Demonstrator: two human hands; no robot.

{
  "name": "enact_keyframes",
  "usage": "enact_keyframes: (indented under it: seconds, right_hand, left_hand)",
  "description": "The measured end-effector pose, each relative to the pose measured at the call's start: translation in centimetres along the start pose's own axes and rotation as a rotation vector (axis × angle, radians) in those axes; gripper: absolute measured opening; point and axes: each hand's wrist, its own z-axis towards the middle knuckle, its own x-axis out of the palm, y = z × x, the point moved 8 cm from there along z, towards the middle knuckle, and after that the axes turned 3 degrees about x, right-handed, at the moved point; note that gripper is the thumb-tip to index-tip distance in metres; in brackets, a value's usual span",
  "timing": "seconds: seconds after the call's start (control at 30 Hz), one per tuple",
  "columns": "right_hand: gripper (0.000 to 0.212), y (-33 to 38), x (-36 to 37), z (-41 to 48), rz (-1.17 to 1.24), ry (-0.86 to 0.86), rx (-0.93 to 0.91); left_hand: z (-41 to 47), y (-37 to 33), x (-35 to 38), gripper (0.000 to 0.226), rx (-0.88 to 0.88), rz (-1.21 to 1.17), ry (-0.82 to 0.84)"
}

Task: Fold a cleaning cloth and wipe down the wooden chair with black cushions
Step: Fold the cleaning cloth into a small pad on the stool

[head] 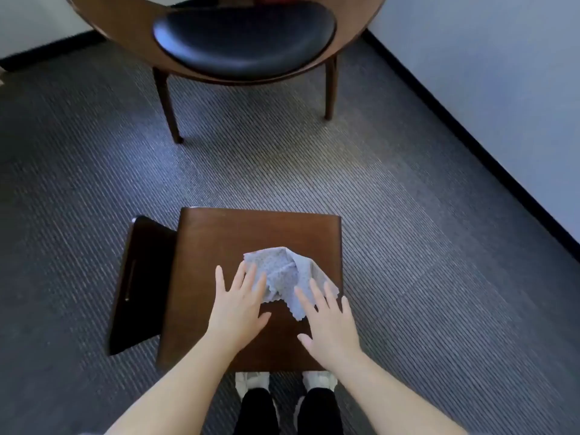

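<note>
A pale grey cleaning cloth (284,273) lies crumpled on a small brown wooden table (219,237) right in front of me. My left hand (240,304) is flat with fingers spread, its fingertips on the cloth's left edge. My right hand (328,318) is also flat and spread, with fingertips on the cloth's lower right corner. Farther off stands the wooden chair (163,89) with a black seat cushion (244,34); only its seat and front legs show.
A dark lower shelf or side panel (138,284) juts out left of the table. Grey ribbed carpet (408,199) covers the floor between table and chair. A pale wall with black skirting (470,142) runs along the right. My feet stand under the table's near edge.
</note>
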Motion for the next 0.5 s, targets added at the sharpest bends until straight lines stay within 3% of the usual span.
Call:
enact_keyframes:
  seconds: [0.13,0.27,0.37,0.5]
  right_hand:
    - [0.095,-0.9,3.5,1.5,-0.034,0.087,-0.03]
    - [0.095,-1.0,5.8,3.2,-0.064,0.092,-0.048]
    - [0.091,-1.3,6.2,4.3,-0.031,-0.022,-0.048]
    - [0.061,-1.2,5.3,5.3,0.002,-0.164,-0.046]
  left_hand:
    - [2.1,-0.3,1.5,0.069,-0.002,-0.052,-0.049]
    - [3.9,-1.1,3.0,0.044,0.004,-0.168,-0.121]
    - [4.8,-0.8,4.0,0.033,-0.07,-0.244,-0.12]
    - [4.9,0.1,4.3,0.014,-0.239,-0.474,-0.121]
